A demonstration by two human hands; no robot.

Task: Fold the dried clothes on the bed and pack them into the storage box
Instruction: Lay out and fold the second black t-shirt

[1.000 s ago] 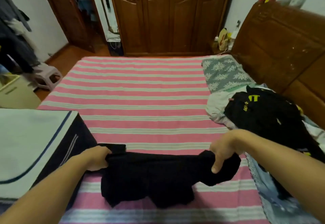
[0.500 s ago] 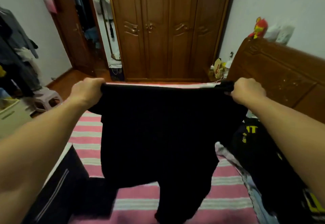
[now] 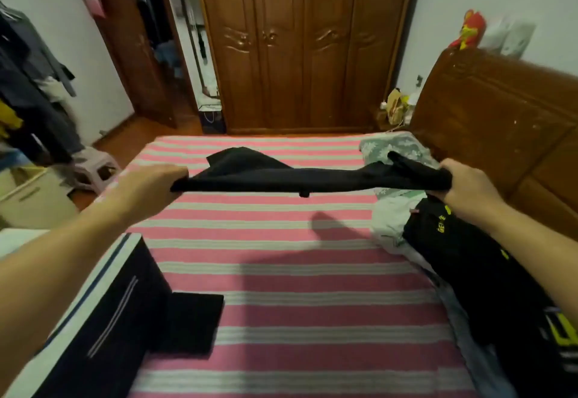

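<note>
While two hands work, the left hand (image 3: 150, 183) and right hand (image 3: 466, 189) each curl their fingers round one end of a single black garment (image 3: 300, 175), stretched in the air above the striped bed (image 3: 281, 272) toward 12 o'clock, its long axis running from 9 to 3 o'clock. One dark storage box (image 3: 103, 319) sits at 8 o'clock, cut off by the frame edge, with one folded black piece (image 3: 190, 322) touching its side. One pile of clothes (image 3: 469, 266) lies at 4 o'clock, partly hidden by the right forearm, so its items cannot be counted.

Left hand (image 3: 147, 183), right hand (image 3: 466, 188) outstretched, gripping.
</note>
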